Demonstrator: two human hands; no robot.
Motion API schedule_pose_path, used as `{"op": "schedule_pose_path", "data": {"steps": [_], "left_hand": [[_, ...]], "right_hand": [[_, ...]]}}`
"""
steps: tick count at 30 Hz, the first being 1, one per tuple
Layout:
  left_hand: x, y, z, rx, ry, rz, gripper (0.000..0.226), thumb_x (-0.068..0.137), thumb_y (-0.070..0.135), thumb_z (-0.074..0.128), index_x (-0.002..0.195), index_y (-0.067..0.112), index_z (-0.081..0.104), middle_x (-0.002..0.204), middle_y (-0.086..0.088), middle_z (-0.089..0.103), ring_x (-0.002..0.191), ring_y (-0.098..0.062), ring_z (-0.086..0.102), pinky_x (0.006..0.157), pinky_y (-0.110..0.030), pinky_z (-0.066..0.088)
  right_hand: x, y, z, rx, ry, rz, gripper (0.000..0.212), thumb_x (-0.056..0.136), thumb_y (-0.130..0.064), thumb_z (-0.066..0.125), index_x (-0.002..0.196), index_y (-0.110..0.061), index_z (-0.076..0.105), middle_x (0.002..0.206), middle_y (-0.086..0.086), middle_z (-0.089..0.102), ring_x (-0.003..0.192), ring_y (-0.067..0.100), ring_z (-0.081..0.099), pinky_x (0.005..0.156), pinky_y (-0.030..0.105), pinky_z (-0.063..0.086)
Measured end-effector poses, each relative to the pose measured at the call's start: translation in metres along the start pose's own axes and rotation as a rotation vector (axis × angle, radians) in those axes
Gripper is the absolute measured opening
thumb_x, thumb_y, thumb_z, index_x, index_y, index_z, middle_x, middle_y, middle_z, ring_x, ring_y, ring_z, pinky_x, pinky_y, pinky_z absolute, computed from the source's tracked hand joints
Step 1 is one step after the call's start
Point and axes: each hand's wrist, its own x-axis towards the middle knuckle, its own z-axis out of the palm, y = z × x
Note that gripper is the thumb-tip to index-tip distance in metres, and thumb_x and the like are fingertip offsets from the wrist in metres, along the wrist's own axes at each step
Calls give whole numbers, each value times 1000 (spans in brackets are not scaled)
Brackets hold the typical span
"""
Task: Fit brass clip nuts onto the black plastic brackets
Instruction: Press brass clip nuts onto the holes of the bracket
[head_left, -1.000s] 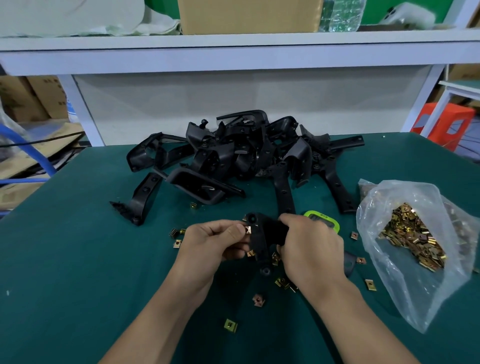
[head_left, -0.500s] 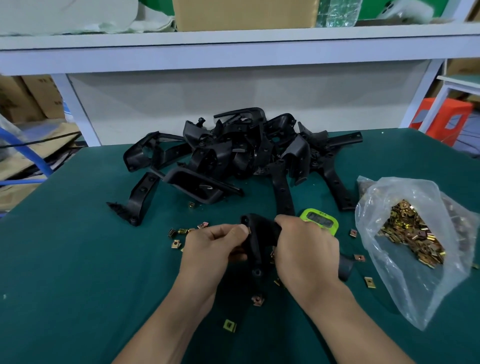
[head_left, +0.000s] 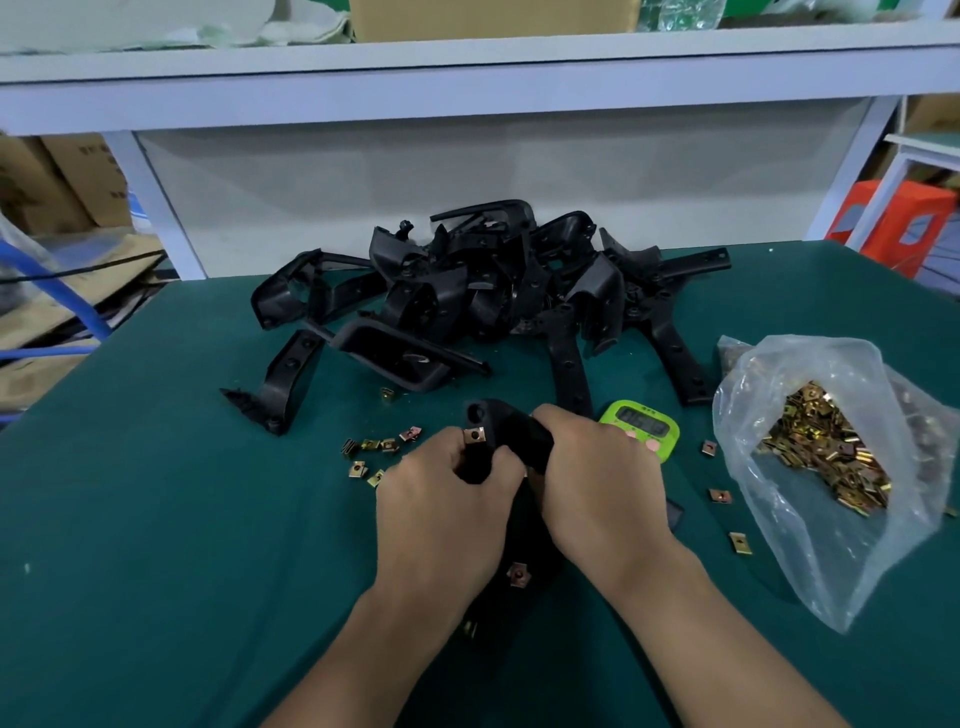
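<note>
Both hands hold one black plastic bracket just above the green table. My right hand wraps the bracket's upper right part. My left hand grips its left arm, with a brass clip nut pinched at the fingertips against that arm. The bracket's lower part runs down between my wrists and is mostly hidden. Several loose clip nuts lie left of my left hand, and one sits between my forearms.
A pile of black brackets fills the table's far middle. A clear plastic bag full of brass clip nuts lies at the right. A green timer sits behind my right hand. A white shelf frame stands behind the table.
The clip nut in my left fingertips, hidden half a second ago, shows again against the bracket's left arm. Both hands sit slightly closer together on the bracket.
</note>
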Motion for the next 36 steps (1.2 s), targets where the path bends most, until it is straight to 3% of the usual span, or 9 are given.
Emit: {"op": "schedule_pose_path", "data": {"steps": [7, 10, 12, 16, 20, 23, 25, 29, 36], "left_hand": [[3, -6, 0, 75, -29, 103, 35, 83, 46, 58, 59, 22, 46, 50, 6, 53, 50, -13, 50, 53, -36, 45], [5, -10, 0, 59, -61, 133, 33, 87, 46, 58, 63, 23, 54, 58, 9, 60, 55, -11, 56, 52, -26, 43], [7, -10, -3, 18, -96, 168, 25, 94, 43, 58, 75, 29, 65, 68, 17, 65, 63, -5, 61, 55, -15, 41], [11, -14, -9, -29, -149, 119, 20, 96, 31, 65, 112, 35, 77, 81, 29, 70, 87, 11, 63, 72, 0, 41], [10, -17, -4, 172, -296, 255, 32, 87, 26, 73, 116, 38, 75, 108, 24, 67, 110, 8, 52, 89, 5, 28], [7, -17, 6, 285, -420, 368, 40, 90, 34, 70, 130, 30, 69, 138, 21, 58, 137, 1, 34, 116, -11, 21], [7, -19, 10, 316, -462, 365, 42, 92, 42, 68, 133, 33, 66, 149, 19, 50, 143, 1, 26, 120, -20, 18], [7, -19, 14, 327, -421, 387, 34, 88, 50, 72, 118, 34, 75, 138, 18, 60, 136, -2, 37, 119, -29, 28], [0, -13, 18, 263, -328, 388, 9, 84, 29, 79, 93, 30, 77, 100, 19, 68, 107, 2, 50, 107, -33, 39]], "right_hand": [[0, 6, 4, 40, 17, -38, 22, 82, -17, 66, 80, -28, 48, 59, -9, 51, 53, 16, 43, 43, 27, 20], [0, 9, 2, 164, 17, -60, 17, 82, -31, 71, 89, -31, 56, 64, -11, 59, 59, 14, 55, 46, 28, 35], [1, 12, -3, 237, 41, -53, 28, 81, -33, 72, 105, -37, 57, 72, -14, 65, 66, 14, 60, 54, 32, 46], [8, 25, -10, 191, 128, 106, 33, 86, -35, 69, 115, -39, 54, 81, -8, 68, 76, 28, 64, 64, 35, 47], [14, 37, -14, 166, 109, 244, 21, 90, -34, 65, 106, -35, 53, 85, -1, 68, 81, 34, 63, 69, 40, 50], [14, 40, -14, 131, 116, 268, 15, 90, -32, 65, 96, -30, 51, 79, -2, 64, 75, 33, 57, 65, 38, 45], [16, 41, -13, 119, 133, 295, 16, 90, -31, 64, 92, -28, 49, 74, -2, 59, 70, 31, 51, 64, 37, 41], [17, 43, -10, 153, 161, 332, 17, 90, -31, 63, 90, -28, 46, 70, -3, 56, 69, 30, 50, 64, 36, 41], [17, 42, -9, 172, 161, 321, 17, 87, -31, 64, 89, -27, 48, 69, -4, 57, 68, 30, 51, 61, 36, 40]]}}
